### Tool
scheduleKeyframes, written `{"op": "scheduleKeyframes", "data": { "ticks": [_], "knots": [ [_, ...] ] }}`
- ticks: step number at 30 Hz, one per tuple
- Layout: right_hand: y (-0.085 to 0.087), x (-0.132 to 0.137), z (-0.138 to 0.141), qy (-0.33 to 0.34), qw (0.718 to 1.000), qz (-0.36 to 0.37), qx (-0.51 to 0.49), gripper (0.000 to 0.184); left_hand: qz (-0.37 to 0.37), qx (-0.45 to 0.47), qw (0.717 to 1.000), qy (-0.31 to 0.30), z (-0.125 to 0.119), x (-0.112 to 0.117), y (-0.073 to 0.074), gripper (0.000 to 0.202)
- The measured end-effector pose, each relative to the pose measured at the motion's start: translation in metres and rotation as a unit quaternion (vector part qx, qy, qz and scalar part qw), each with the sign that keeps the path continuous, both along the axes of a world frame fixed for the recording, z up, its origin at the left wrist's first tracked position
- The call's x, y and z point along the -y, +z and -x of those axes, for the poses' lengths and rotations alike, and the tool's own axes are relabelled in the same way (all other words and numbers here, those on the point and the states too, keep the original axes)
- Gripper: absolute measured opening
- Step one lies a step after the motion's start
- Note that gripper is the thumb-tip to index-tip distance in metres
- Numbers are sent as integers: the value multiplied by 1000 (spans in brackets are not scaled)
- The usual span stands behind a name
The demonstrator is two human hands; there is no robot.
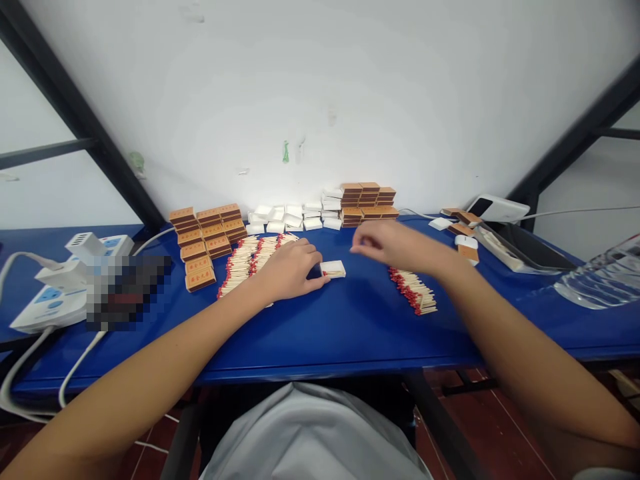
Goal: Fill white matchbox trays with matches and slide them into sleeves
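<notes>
— Tray [333,269] is lying mid-way across the table [350,327]; your left hand [290,270] is gripping its end.
— Right hand [385,243]?
— Hovering, pinched; on what, I cannot tell. That forearm is risking scattering the matches [414,291].

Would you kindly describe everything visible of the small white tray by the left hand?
The white tray is a small, shallow rectangle, seemingly card, lying flat midway on the blue table. The left hand touches its left end with its fingertips, where something dark and a red speck show. The right hand hovers beyond it, apart.
</notes>
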State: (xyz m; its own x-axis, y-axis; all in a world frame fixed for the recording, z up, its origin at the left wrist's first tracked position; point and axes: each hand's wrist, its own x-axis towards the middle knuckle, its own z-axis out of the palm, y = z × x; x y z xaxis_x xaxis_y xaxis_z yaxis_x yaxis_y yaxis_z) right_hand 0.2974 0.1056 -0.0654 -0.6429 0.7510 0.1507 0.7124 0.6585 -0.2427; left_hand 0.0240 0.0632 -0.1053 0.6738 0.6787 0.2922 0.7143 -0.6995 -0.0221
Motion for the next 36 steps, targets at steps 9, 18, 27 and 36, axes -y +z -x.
{"op": "scheduleKeyframes", "data": {
  "ticks": [9,18,27,36],
  "knots": [
    [-12,-71,-113,-191,979,48,51,24,16,-11,1000,12,0,1,2,33],
    [-26,-82,-110,-185,977,93,41,25,15,-17,1000,13,0,1,2,33],
    [-31,-88,-114,-193,978,71,38,31,10,-15,1000,10,-1,2,3,33],
    [-29,-84,-110,-177,981,65,45,22,10,-23,1000,11,-1,2,4,34]
  ]
}}
